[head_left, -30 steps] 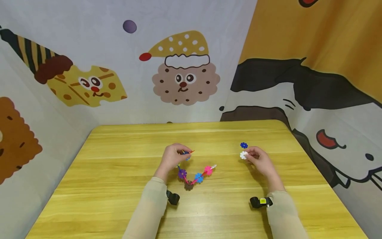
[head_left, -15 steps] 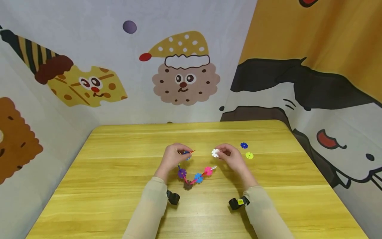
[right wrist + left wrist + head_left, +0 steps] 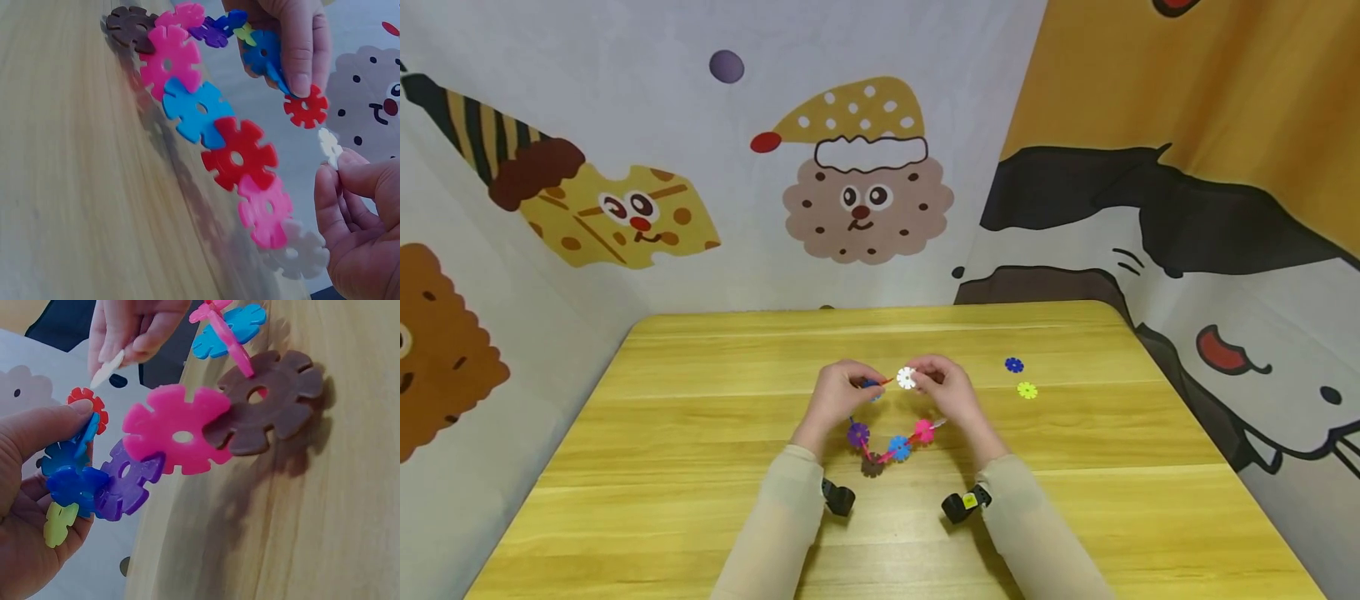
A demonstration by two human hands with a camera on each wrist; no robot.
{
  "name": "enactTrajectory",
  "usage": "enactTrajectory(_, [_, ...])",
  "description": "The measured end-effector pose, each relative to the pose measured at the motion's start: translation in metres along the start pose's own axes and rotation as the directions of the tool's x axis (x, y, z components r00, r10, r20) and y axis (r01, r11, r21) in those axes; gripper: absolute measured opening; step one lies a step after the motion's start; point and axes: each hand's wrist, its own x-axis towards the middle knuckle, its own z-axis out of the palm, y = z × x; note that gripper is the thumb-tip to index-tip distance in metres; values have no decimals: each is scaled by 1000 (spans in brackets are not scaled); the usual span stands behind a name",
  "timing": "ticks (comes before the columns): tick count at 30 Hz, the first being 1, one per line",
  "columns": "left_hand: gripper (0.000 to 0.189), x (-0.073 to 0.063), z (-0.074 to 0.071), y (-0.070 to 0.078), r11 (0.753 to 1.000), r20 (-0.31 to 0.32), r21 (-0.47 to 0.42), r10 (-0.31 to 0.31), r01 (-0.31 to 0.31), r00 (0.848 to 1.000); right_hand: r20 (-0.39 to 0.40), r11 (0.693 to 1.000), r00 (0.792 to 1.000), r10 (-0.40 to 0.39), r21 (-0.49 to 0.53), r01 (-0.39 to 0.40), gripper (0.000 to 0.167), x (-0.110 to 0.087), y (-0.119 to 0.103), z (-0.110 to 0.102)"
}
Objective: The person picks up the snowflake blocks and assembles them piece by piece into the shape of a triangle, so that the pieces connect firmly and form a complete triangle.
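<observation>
My left hand (image 3: 837, 396) pinches one end of a curved chain of slotted plastic snowflake discs. At that end a red disc (image 3: 316, 111) juts out past the thumb, joined to a blue disc (image 3: 261, 53). From there the chain sags through purple (image 3: 857, 434), pink, brown (image 3: 872, 465) and light blue (image 3: 899, 448) discs to a whitish disc (image 3: 300, 256) at its other end. Between thumb and fingers my right hand (image 3: 946, 392) pinches a loose white disc (image 3: 906, 378). It faces the red disc, a small gap apart in the right wrist view.
A dark blue disc (image 3: 1014, 365) and a yellow-green disc (image 3: 1027, 390) lie on the wooden table (image 3: 700, 500), to the right of my right hand. Behind the table's far edge hangs a cartoon-printed cloth (image 3: 760, 225). A small camera sits on each wrist.
My right hand has carried the white disc left, from beside the loose discs to the chain's red end, uncovering the yellow-green disc. My left hand has stayed nearly still.
</observation>
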Motion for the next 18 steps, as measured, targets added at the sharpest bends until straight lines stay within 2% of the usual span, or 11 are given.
enactTrajectory(12, [7,-2,2,4,1000,-12,-9,10,-10,1000,15,997,1000,0,-72,1,14,6,-4,9])
enactTrajectory(18, [9,-3,5,8,999,-62,-21,45,-47,997,14,1000,1000,-8,-30,8,13,9,-3,10])
